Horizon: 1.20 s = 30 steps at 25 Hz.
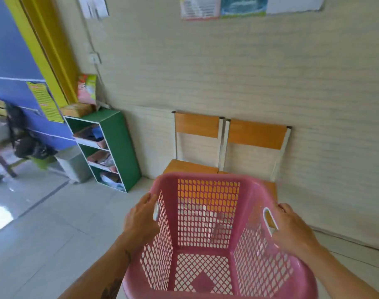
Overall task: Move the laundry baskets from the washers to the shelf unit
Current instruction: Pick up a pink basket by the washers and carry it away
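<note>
An empty pink lattice laundry basket (208, 214) is held up in front of me, low in the view. My left hand (141, 219) grips its left rim by the handle slot. My right hand (292, 229) grips the right rim beside the other handle slot. A green shelf unit (119, 147) with three open compartments stands against the wall to the left, ahead of the basket. Its compartments hold folded items and flat trays. No washers are in view.
Two wooden chairs (255, 134) stand against the beige wall directly behind the basket. A grey bin (74, 165) sits left of the shelf unit. Boxes and packets (84, 93) rest on the shelf top. A doorway opens at far left over a pale tiled floor (54, 223).
</note>
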Tool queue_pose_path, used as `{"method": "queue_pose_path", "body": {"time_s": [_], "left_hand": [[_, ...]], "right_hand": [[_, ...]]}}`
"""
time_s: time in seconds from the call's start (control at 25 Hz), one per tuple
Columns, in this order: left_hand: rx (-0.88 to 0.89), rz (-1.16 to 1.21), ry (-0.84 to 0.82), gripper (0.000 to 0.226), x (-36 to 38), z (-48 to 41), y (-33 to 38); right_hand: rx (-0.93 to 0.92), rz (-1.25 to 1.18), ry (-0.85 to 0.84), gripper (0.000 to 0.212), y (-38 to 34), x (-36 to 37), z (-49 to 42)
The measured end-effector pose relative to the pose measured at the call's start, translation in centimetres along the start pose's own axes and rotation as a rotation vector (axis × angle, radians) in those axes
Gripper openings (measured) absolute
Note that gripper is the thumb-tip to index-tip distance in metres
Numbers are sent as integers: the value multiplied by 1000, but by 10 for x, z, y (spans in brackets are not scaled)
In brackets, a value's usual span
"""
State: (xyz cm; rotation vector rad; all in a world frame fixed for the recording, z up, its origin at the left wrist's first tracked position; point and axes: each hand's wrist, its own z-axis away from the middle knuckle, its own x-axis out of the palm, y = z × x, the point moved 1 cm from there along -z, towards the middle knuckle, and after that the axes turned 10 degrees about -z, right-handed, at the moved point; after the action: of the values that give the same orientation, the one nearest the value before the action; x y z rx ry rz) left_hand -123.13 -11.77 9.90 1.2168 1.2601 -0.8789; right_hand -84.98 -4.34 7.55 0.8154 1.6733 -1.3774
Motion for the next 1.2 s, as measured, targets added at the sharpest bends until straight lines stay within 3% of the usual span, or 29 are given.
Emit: {"method": "queue_pose_path", "body": {"time_s": [0.24, 0.4, 0.72, 0.96, 1.2], "left_hand": [[-215, -80, 93, 63, -32, -13, -139], [-323, -141, 92, 54, -37, -66, -215], [-442, -130, 129, 71, -41, -202, -341], [-405, -69, 93, 74, -10, -296, -465], [-179, 11, -41, 77, 35, -411, -565]], "right_hand": [[-200, -28, -79, 25, -133, 80, -95], [-277, -58, -141, 32, -204, 144, -181], [-302, -107, -276, 42, -329, 235, -349], [-210, -8, -333, 72, -412, 303, -421], [39, 28, -236, 80, -461, 368, -448]]}}
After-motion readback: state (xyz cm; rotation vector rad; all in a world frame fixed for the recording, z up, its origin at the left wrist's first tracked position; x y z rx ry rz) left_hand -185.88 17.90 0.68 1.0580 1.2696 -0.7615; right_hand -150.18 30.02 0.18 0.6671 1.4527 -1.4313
